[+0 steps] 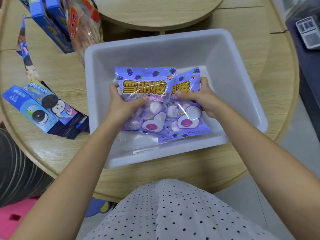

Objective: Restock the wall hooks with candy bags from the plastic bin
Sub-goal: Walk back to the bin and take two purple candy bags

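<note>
A white plastic bin (239, 80) stands on a round wooden table. Over its inside I hold two purple candy bags with yellow lettering and grape pictures. My left hand (121, 103) grips the left candy bag (143, 87) by its left edge, thumb across the front. My right hand (202, 99) grips the right candy bag (188, 118), which lies partly under the left one. A pale wrapped item (138, 142) lies on the bin's floor below the bags. No wall hooks are in view.
Blue cookie boxes (39, 110) lie on the round wooden table (57, 153) left of the bin. More blue boxes and a red-labelled snack bag (83, 26) stand at the back left. A second wooden round (155, 13) sits behind the bin. A dark counter (308, 49) is at right.
</note>
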`<state>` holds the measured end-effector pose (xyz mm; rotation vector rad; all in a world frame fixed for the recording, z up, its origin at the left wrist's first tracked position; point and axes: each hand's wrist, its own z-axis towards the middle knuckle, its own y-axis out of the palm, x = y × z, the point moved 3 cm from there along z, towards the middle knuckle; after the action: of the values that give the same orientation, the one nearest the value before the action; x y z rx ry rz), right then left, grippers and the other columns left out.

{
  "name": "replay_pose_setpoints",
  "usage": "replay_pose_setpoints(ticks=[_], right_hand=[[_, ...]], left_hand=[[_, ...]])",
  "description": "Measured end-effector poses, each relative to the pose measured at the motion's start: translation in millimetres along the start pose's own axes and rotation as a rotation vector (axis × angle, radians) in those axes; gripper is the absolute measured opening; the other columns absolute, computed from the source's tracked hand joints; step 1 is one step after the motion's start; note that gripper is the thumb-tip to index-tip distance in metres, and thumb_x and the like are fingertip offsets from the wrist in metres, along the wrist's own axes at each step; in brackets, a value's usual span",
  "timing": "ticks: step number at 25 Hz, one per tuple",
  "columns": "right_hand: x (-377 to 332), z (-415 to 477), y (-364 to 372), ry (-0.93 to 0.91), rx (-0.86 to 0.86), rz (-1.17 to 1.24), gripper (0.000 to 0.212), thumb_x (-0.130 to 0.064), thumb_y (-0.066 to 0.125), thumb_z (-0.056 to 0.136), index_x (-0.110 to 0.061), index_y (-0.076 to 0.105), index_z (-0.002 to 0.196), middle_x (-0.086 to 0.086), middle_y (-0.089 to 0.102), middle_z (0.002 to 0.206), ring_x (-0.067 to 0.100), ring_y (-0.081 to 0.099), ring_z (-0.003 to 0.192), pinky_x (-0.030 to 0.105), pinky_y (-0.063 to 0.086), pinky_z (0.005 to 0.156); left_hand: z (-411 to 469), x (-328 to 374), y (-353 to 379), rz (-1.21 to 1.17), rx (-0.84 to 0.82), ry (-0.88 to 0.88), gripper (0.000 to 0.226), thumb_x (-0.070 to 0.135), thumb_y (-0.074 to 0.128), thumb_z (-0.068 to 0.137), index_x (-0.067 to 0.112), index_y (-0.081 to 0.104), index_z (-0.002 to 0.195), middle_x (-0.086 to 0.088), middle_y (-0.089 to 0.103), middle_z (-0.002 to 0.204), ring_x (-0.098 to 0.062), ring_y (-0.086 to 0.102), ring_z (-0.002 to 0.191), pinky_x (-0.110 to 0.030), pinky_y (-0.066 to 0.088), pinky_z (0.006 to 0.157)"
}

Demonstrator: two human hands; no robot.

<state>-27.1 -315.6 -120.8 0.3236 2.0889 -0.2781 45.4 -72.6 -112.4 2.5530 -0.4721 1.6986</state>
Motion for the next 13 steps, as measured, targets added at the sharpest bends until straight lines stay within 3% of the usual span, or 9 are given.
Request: replay_pose_setpoints(ticks=[3, 5, 7, 10, 13], right_hand=[[-6, -5, 5, -0.137, 0.079, -0.112, 0.070, -0.021, 0.091, 0.055, -0.018, 0.047, 0.110, 0.005, 0.071, 0.106, 0.020, 0.071, 0.090, 0.040, 0.058, 0.082], [-16, -14, 3, -0.245, 0.072, -0.107, 0.059, -0.017, 0.088, 0.058, -0.019, 0.052, 0.105, 0.006, 0.072, 0.104, 0.022, 0.071, 0.091, 0.047, 0.056, 0.087], [-31, -31, -4, -0.371, 0.106, -0.117, 0.059, -0.016, 0.086, 0.061, -0.021, 0.052, 0.109, 0.003, 0.071, 0.107, 0.018, 0.070, 0.094, 0.046, 0.055, 0.089], [-53, -65, -17, -0.553, 0.207, -0.106, 0.063, -0.015, 0.084, 0.067, -0.020, 0.048, 0.119, 0.003, 0.067, 0.117, 0.017, 0.066, 0.105, 0.045, 0.053, 0.094], [-69, -109, -29, -0.697, 0.366, -0.069, 0.057, -0.013, 0.084, 0.068, -0.020, 0.049, 0.113, -0.005, 0.067, 0.107, 0.011, 0.067, 0.100, 0.036, 0.055, 0.090]], left_hand=[[-9, 4, -2, 0.041, -0.016, 0.076, 0.077, 0.011, 0.083, 0.076, 0.019, 0.028, 0.130, -0.004, 0.072, 0.106, -0.015, 0.070, 0.082, -0.030, 0.058, 0.073], [-16, 13, -8, 0.098, 0.017, 0.161, 0.078, 0.016, 0.085, 0.073, 0.027, 0.028, 0.126, 0.010, 0.071, 0.088, 0.004, 0.068, 0.071, -0.014, 0.054, 0.067], [-24, 25, -15, 0.155, 0.086, 0.235, 0.084, 0.026, 0.087, 0.071, 0.030, 0.027, 0.130, 0.015, 0.063, 0.083, 0.011, 0.062, 0.068, -0.007, 0.048, 0.065], [-40, 42, -20, 0.213, 0.177, 0.380, 0.097, 0.035, 0.086, 0.069, 0.021, 0.025, 0.143, 0.015, 0.054, 0.081, 0.020, 0.054, 0.064, 0.002, 0.041, 0.065], [-59, 58, -19, 0.229, 0.245, 0.521, 0.095, 0.038, 0.085, 0.070, 0.014, 0.029, 0.144, 0.015, 0.035, 0.061, 0.015, 0.044, 0.049, 0.001, 0.034, 0.054]])
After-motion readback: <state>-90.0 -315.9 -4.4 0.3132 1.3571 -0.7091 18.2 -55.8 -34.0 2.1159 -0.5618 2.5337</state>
